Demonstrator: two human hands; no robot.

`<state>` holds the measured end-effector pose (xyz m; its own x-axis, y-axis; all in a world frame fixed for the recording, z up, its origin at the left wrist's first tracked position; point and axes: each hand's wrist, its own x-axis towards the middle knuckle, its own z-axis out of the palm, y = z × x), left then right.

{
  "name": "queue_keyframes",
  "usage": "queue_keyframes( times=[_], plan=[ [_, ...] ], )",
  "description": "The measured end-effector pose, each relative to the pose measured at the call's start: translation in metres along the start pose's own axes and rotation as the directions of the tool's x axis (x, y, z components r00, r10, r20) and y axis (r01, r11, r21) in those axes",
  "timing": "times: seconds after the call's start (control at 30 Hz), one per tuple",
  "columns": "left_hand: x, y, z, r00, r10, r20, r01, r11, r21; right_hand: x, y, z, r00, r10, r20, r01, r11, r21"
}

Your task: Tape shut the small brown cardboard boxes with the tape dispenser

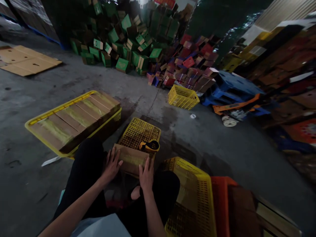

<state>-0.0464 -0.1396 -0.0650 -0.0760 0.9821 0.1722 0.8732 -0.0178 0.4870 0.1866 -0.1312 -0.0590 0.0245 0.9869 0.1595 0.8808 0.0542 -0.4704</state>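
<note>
A small brown cardboard box (pixel 132 159) with a strip of yellowish tape along its top lies in front of my knees, at the near end of an upturned yellow plastic crate (pixel 138 126). My left hand (pixel 111 165) grips its left end, fingers over the top edge. At the right end, my right hand (pixel 146 174) holds it with fingers pointing away from me. Just beyond the box, a yellow and black tape dispenser (pixel 149 145) rests on the crate. The box's underside is hidden.
Left stands a yellow crate (pixel 37 122) filled with taped boxes (pixel 77 116). By my right knee are another yellow crate (pixel 206 191) and a red crate (pixel 219 200). Farther off are a small yellow crate (pixel 183 97), piled green cartons (pixel 123 64), blue pallets (pixel 237 84) and an orange pallet jack (pixel 235 104).
</note>
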Motion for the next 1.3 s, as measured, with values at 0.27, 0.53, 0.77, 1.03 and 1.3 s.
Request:
queue_keyframes(
  times=[0.27,0.53,0.77,1.03,1.3],
  plan=[
    [-0.017,0.049,0.015,0.962,0.252,0.109,-0.241,0.965,-0.101,-0.005,0.005,0.006,0.998,0.047,0.034,-0.053,0.980,0.193],
    [-0.026,0.050,0.024,0.862,0.457,0.219,-0.389,0.874,-0.293,-0.017,-0.016,0.023,0.975,-0.205,0.082,0.197,0.976,0.091],
    [-0.023,0.021,0.011,0.866,0.415,0.281,-0.382,0.909,-0.167,-0.019,-0.042,0.030,0.982,-0.174,0.079,0.174,0.985,0.006],
    [-0.026,-0.007,-0.005,0.993,0.077,0.093,-0.081,0.996,0.038,-0.026,-0.025,0.011,0.997,-0.072,0.032,0.076,0.987,-0.144],
    [-0.023,-0.012,0.003,0.996,-0.080,-0.042,0.072,0.984,-0.164,-0.025,-0.034,0.011,0.996,0.008,0.092,0.021,0.951,-0.308]
  ],
)
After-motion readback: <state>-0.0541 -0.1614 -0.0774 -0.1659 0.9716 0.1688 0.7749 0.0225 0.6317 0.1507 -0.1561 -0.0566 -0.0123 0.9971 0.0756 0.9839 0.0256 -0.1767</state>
